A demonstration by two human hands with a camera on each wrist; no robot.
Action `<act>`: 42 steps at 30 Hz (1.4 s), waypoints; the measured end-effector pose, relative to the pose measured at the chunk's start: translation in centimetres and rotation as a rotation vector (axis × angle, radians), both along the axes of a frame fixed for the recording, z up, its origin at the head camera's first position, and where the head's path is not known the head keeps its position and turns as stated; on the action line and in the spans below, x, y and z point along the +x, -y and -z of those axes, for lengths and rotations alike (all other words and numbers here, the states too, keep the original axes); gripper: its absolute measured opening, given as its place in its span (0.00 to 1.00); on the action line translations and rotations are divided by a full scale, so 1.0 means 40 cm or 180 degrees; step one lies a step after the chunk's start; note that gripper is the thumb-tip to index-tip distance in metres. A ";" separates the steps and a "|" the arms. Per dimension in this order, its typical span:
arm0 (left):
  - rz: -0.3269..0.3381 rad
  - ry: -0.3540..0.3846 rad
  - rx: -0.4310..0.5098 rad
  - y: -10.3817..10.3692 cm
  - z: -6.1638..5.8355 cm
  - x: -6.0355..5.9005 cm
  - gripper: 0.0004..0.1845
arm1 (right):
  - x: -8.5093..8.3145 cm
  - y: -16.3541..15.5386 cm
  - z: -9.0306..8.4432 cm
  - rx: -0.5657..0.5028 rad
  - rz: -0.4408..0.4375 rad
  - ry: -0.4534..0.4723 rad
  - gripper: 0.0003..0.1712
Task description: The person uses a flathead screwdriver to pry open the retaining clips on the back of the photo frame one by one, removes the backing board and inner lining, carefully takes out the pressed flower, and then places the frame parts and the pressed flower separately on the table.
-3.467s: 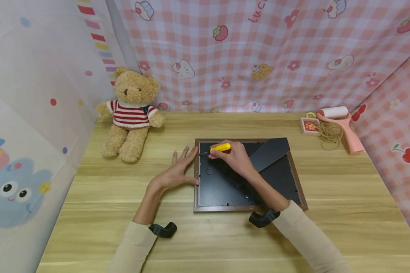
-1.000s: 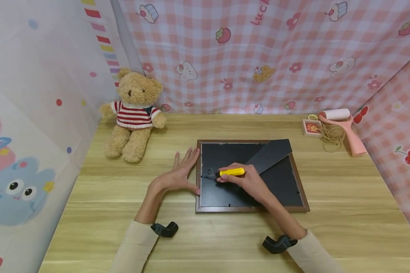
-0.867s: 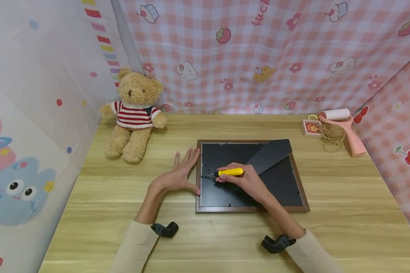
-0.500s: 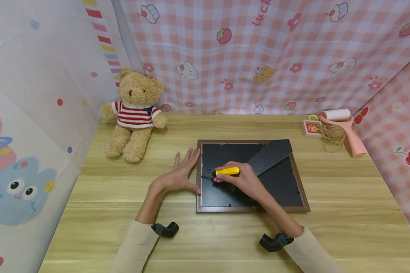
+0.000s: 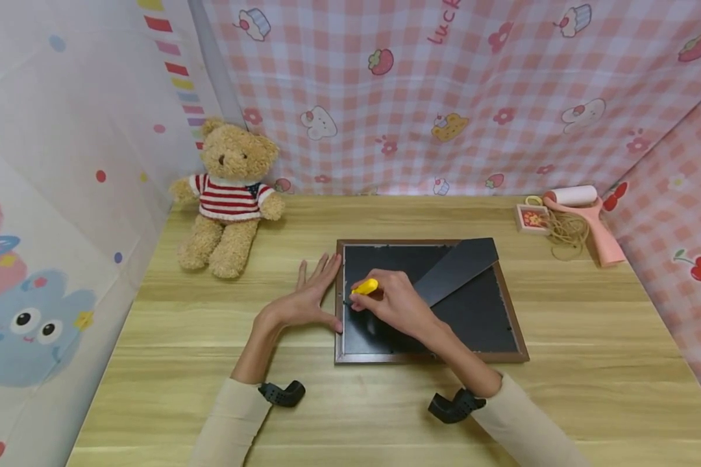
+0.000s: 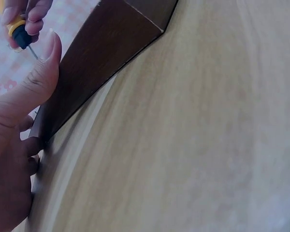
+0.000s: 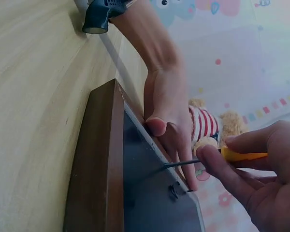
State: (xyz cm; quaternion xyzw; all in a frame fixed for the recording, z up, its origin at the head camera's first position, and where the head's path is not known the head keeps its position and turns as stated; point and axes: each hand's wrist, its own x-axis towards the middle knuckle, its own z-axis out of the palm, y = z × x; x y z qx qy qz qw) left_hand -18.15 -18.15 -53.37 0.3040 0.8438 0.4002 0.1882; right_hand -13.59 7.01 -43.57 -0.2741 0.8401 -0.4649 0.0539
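Where head view hides it, screwdriver (image 7: 210,159) tip meets frame (image 7: 99,183)

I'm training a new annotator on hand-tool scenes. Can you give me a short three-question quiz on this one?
1. True or false: the right hand holds a yellow-handled screwdriver over the back of the picture frame.
2. Where is the left hand? A) lifting the teddy bear; B) flat on the table against the frame's left edge; C) holding the lint roller.
3. Fill in: the screwdriver's metal tip points at the frame's ____ inner edge.

Key
1. True; the grip is a pinch near the shaft.
2. B; fingers straight, thumb on the frame's side.
3. Left, near a small clip.
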 end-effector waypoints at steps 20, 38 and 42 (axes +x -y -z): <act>-0.0070 0.0158 -0.0292 -0.003 -0.047 0.049 0.78 | -0.051 -0.115 -0.069 0.0238 0.0067 -0.0626 0.06; -0.0318 -0.0132 -0.0171 -0.070 -0.107 0.294 0.65 | -0.246 -0.627 -0.012 0.1392 0.0887 0.0095 0.16; -0.0518 -0.0296 -0.0398 -0.090 -0.123 0.311 0.61 | -0.255 -0.629 0.011 0.1405 0.0658 0.0353 0.21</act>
